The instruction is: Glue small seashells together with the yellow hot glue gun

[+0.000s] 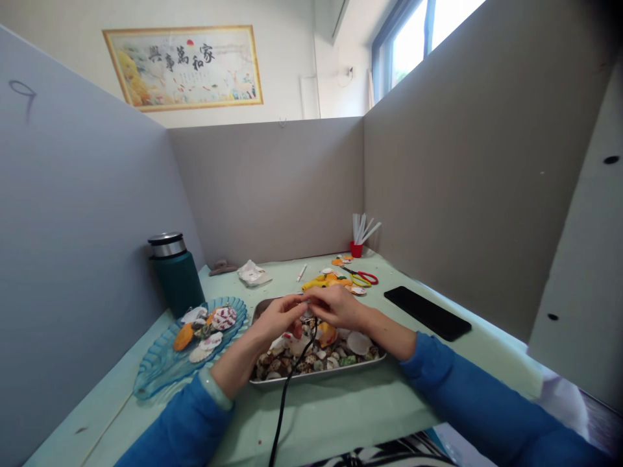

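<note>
My left hand [281, 319] and my right hand [338, 307] meet over the far half of a metal tray [318, 377]. Their fingertips pinch together around a small pale thing, mostly covered by the fingers, whose kind I cannot make out. Both hands are closed. Below them the tray holds many seashells [359, 343], some spotted brown, some white, a few orange or green. A black cord [287, 389] rises from the bottom edge, across the tray, to just under my right fingers; whether they grip it is hidden.
On the left, a blue scalloped dish [156, 363] bears several shells beside a green thermos [178, 279]. Beyond the tray lie a yellow object [316, 283], red-and-yellow-handled scissors [366, 279] and a crumpled white packet [253, 274]. A black phone [428, 312] and a red cup [357, 249] with white sticks stand right.
</note>
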`<state>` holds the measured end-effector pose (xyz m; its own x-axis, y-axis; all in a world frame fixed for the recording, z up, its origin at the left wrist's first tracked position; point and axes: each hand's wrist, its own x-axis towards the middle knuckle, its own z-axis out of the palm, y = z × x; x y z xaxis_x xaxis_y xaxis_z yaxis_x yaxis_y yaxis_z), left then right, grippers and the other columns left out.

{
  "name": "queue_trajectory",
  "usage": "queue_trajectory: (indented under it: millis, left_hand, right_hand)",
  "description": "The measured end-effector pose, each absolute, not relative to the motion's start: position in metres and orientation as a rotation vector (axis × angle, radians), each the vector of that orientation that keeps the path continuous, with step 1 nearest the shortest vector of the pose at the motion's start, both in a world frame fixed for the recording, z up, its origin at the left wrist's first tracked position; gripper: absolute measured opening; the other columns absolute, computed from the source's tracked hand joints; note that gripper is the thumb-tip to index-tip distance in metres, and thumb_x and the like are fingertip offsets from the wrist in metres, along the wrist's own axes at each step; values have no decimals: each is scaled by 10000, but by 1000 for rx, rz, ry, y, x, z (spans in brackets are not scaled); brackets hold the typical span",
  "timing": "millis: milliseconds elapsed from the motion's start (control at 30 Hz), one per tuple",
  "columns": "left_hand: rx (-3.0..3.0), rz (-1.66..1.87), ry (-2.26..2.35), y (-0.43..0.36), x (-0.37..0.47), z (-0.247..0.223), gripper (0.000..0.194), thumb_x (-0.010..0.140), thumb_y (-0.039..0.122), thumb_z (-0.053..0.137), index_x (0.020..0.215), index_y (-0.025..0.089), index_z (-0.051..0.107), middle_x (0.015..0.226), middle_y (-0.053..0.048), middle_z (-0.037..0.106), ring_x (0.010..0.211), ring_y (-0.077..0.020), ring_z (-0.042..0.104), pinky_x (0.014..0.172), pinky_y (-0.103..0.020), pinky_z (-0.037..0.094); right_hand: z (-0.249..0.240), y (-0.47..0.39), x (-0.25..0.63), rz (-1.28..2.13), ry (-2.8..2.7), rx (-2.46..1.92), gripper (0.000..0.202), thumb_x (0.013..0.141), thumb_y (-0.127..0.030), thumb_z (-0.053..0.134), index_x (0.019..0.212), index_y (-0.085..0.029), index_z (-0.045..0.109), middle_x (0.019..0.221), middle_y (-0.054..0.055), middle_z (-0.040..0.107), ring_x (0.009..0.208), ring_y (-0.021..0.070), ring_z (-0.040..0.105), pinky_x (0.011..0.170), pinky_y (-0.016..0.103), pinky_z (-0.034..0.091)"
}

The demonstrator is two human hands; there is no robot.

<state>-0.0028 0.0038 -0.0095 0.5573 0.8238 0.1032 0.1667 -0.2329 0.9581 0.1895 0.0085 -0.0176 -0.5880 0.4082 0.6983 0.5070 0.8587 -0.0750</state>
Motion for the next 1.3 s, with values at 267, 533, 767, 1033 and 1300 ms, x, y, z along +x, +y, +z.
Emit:
queue_trajectory:
  millis: [267,533,767,1033,1300]
  left_hand:
    - [1779,733,856,6,-4,-12,462,769,447,550,1125,153,550,562,8,559,468,-104,512,482,-214,390]
    - [1798,722,863,6,-4,-11,474,775,411,555,1159,135,533,535,9,550,462,-113,509,471,-218,396]
    - [1783,735,868,6,-4,-13,478,771,436,554,1151,146,539,662,-20,597,466,-94,507,477,-217,397]
    - [1765,740,893,7,-2,-12,473,747,396,579,1134,125,558,600,-3,574,462,-96,496,469,-211,387]
    - [1876,719,924,3,0,-8,460,750,369,552,1106,80,576,507,21,522,446,-100,477,456,-208,364]
  right_hand:
    - [-18,8,189,-143,-2290,-703,219,813,-175,510,1021,-172,577,638,-13,591,532,93,506,537,184,346]
    - [-19,9,188,-132,-2278,-718,186,806,-163,513,978,-162,584,615,-20,564,525,89,484,537,184,337]
    - [-17,7,189,-45,-2290,-704,209,840,-191,501,1036,-153,562,639,-16,586,542,87,498,544,181,345]
    - [-13,5,189,47,-2305,-729,168,861,-209,487,1006,-158,555,652,-14,593,563,94,501,552,187,349]
    - [-16,8,189,102,-2301,-758,124,867,-215,483,948,-152,552,660,-6,607,567,94,512,553,188,356]
